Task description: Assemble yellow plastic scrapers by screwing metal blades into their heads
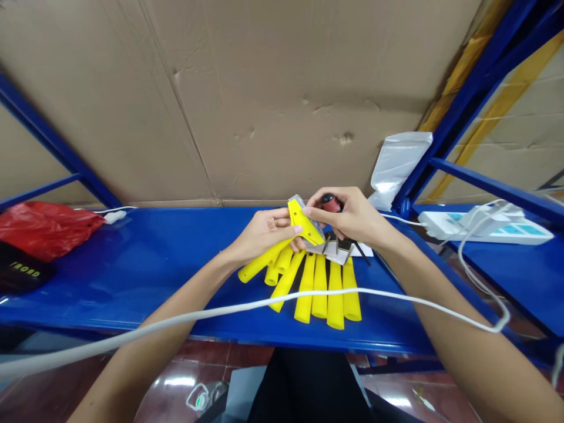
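Observation:
My left hand (269, 230) is closed on a yellow scraper (305, 224), thumb on top of its wide head, with the handle slanting down to the left. Small screw holes dot the head, and a clear plastic cover runs along its blade edge. In my right hand (355, 212) is a screwdriver (330, 203) with a red-and-black handle; its tip is hidden. The right thumb and fingertips touch the cover side of the scraper. Just below both hands, several more yellow scrapers (321, 288) lie fanned out, handles towards me, their heads partly covered by my hands.
Everything lies on a blue metal shelf (176, 247) backed by cardboard (264, 106). A white cable (247, 305) crosses in front of my forearms. At right are a power strip (493, 226) and a clear plastic bag (399, 164); a red bag (53, 226) lies at left.

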`<state>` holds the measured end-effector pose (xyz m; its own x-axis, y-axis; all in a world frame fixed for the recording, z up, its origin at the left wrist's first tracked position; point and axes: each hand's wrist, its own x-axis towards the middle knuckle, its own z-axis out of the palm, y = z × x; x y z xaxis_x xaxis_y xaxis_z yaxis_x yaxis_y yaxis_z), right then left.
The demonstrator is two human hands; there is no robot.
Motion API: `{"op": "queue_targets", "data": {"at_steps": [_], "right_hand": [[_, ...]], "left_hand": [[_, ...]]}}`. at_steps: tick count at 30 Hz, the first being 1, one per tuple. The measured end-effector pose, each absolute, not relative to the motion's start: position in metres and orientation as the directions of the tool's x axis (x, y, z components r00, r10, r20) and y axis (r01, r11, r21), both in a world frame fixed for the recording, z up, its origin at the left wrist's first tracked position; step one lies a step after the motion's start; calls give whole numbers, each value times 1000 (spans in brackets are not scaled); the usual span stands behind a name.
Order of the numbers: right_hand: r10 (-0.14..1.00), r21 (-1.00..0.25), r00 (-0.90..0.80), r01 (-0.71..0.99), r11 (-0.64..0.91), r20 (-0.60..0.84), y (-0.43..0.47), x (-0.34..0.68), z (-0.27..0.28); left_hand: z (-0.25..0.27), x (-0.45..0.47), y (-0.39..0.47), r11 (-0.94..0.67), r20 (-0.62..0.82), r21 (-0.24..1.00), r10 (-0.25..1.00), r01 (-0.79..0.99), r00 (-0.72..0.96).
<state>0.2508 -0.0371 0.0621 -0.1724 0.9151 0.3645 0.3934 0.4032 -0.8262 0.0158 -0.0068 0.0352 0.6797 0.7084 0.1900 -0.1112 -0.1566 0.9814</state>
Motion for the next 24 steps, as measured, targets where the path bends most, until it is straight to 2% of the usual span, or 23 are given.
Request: {"op": "queue_targets", "data": {"at_steps": [24], "right_hand": [[917,-849,-166,346,398,363,-38,252,62]], "left_hand": [[28,17,-5,-124,223,972,744,-198,630]]}}
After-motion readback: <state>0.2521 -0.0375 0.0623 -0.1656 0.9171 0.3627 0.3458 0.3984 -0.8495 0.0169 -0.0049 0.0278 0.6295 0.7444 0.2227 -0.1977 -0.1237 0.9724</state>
